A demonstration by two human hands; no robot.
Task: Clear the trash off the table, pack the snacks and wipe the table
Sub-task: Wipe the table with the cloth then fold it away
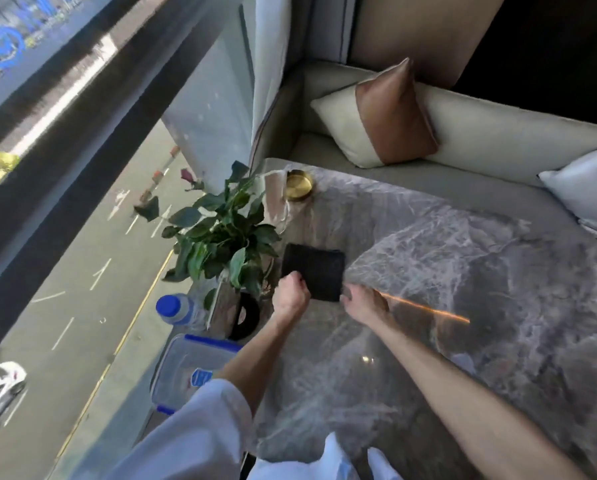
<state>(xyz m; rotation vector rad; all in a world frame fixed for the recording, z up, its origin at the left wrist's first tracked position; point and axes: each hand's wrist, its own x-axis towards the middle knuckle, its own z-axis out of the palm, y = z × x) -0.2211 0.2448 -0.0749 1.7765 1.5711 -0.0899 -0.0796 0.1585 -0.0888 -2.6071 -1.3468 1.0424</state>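
A folded black cloth [316, 271] lies flat on the grey marble table [446, 306], near its left side. My left hand [290, 297] pinches the cloth's near left corner. My right hand [366, 303] grips its near right corner. Both forearms reach in from the bottom of the view. A clear plastic box with a blue-clipped lid [189, 370] stands at the table's left edge, shut, its contents hard to tell.
A potted green plant [220, 230] stands left of the cloth, with a water bottle with a blue cap [177, 310] and a black roll [246, 317] near it. A gold dish [299, 184] sits at the far corner. A sofa with cushions [380, 116] lies beyond; a window on the left.
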